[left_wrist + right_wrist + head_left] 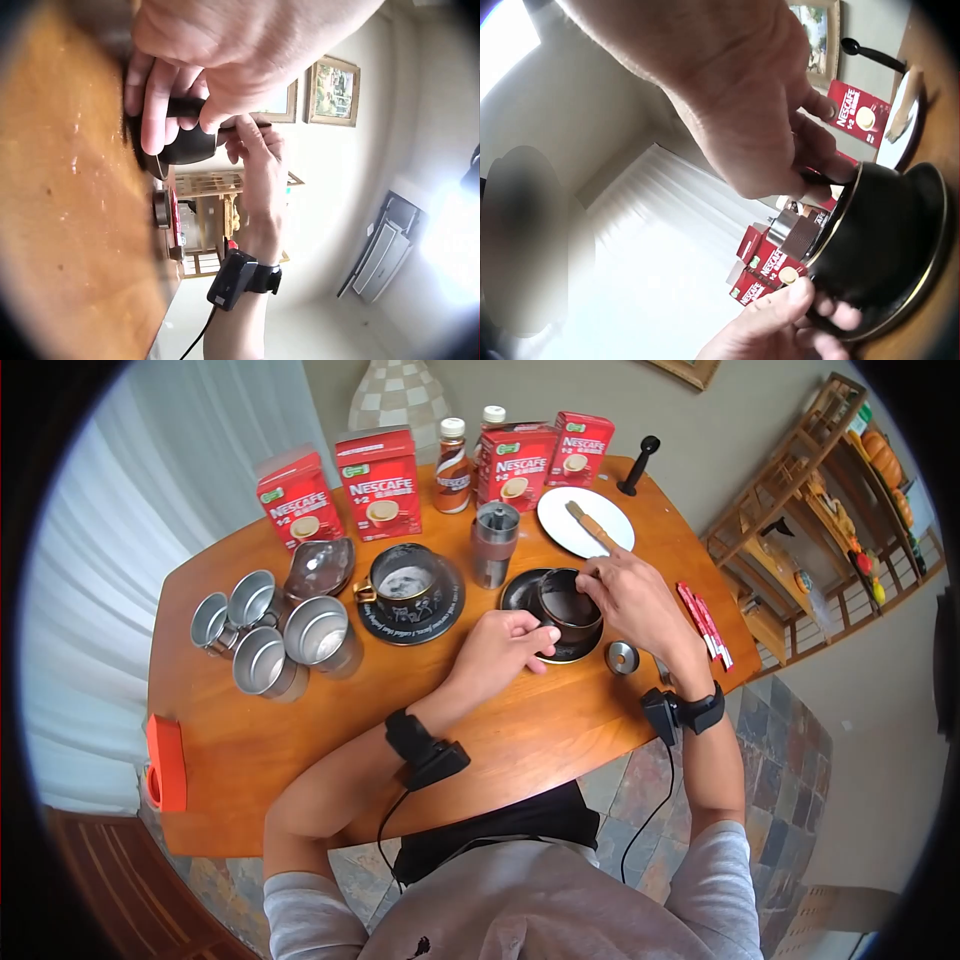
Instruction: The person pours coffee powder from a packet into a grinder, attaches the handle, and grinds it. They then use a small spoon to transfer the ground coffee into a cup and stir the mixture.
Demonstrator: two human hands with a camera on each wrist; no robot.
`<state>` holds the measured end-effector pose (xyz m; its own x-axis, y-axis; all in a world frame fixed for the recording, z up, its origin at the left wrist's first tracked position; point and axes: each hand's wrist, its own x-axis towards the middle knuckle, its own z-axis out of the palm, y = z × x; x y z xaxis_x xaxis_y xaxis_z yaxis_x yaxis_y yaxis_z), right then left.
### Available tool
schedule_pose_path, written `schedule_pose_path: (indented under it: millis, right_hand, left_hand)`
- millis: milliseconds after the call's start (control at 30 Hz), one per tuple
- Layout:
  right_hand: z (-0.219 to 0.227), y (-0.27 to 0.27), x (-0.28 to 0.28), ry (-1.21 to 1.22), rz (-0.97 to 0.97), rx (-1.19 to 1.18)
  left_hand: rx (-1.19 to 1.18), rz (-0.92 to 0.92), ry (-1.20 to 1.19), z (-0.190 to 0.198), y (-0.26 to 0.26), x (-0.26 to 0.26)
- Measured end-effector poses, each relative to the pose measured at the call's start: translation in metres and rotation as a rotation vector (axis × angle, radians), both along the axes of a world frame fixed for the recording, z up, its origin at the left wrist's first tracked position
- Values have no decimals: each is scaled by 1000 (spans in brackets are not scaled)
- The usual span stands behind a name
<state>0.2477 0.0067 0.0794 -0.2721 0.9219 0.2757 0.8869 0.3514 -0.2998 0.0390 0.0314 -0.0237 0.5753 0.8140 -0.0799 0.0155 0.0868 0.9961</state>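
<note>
A black cup (568,606) with a gold rim stands on a black saucer (513,595) in the head view. My left hand (503,643) grips the cup at its handle side; in the left wrist view the thumb and fingers close around the dark handle (184,107). Over the cup's mouth, my right hand (640,598) pinches a thin dark stick-like thing (823,179), fingertips right at the rim. Its lower end is hidden, and I cannot tell its kind. A second black cup (404,575) with a gold handle sits on its own saucer (450,618) to the left.
Several metal cups (322,632) and a glass bowl (320,568) stand left. A coffee grinder (495,546), bottles (453,470) and red Nescafe boxes (380,488) line the back. Right are a white plate (570,532) with a brush (592,524), a round metal piece (621,657) and red sachets (705,623).
</note>
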Motion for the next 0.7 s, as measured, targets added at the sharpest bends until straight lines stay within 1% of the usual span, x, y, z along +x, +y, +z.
schedule_pose_path:
  millis: [100, 200, 233, 333, 367, 467, 500, 600, 700]
  right_hand:
    - [6, -2, 0, 145, 1, -161]
    - [-15, 4, 5, -75, -13, 139]
    - [-15, 5, 2, -37, 24, 165]
    - [1, -1, -4, 224, -151, -148]
    - [-7, 1, -1, 144, -129, 7]
    - [-14, 3, 2, -30, -70, 123]
    - [-13, 3, 2, 3, -87, 84]
    - [-2, 2, -4, 309, -157, -210]
    - [-19, 16, 13, 167, -136, 44]
  left_hand:
    - [33, 37, 24, -2, -3, 5]
    - [25, 73, 26, 1, -6, 11]
    - [22, 79, 30, 1, -6, 12]
    - [29, 101, 35, 2, -7, 15]
    - [34, 114, 13, 1, -8, 18]
    - [49, 132, 14, -3, -7, 33]
    - [62, 136, 5, -5, -5, 38]
    - [60, 156, 44, 5, -4, 46]
    - [38, 140, 52, 4, 1, 49]
